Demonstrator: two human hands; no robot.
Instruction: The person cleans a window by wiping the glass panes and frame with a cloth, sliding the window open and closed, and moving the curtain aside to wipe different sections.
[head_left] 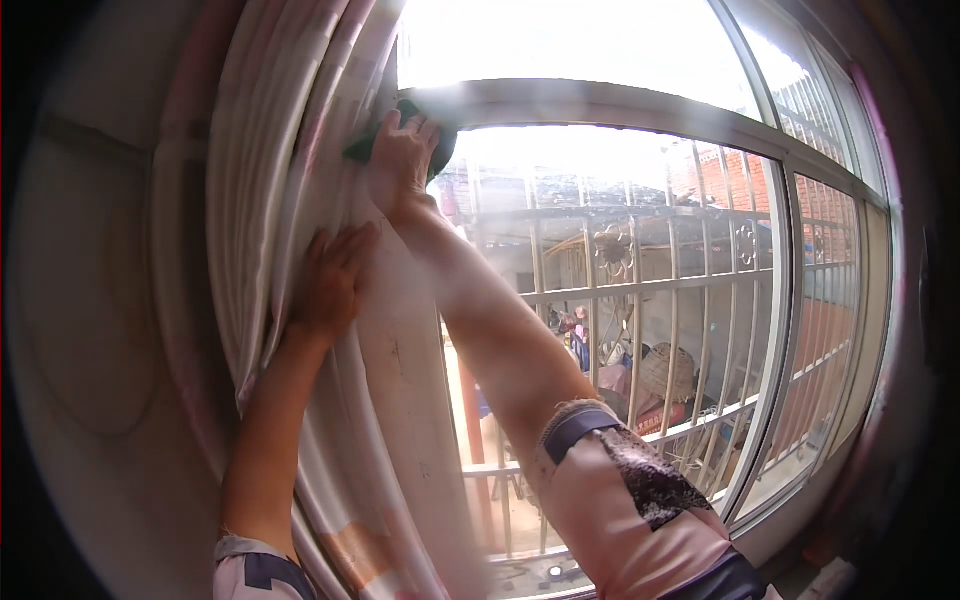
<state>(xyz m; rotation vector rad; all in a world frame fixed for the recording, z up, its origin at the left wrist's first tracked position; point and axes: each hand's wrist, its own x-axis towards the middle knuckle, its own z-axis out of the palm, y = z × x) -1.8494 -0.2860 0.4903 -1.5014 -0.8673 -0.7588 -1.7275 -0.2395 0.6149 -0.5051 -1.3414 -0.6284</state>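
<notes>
My right hand (403, 165) reaches up to the upper left corner of the window frame (600, 105). It presses a dark green cloth (443, 150) there, and the cloth's edges stick out on both sides of the fingers. Lower and to the left, my left hand (335, 275) lies against the pale, pinkish curtain (270, 150), its fingers stretched toward the window side. The curtain hangs in long folds beside the window. Glare blurs the area around both hands, so the left fingertips are not sharp.
The window glass (560, 170) spreads to the right, with metal security bars (637, 350) outside it. Beyond the bars are a woven basket (667, 370), piled goods and a red brick wall (745, 180). A wall (80, 300) stands in shadow at the left.
</notes>
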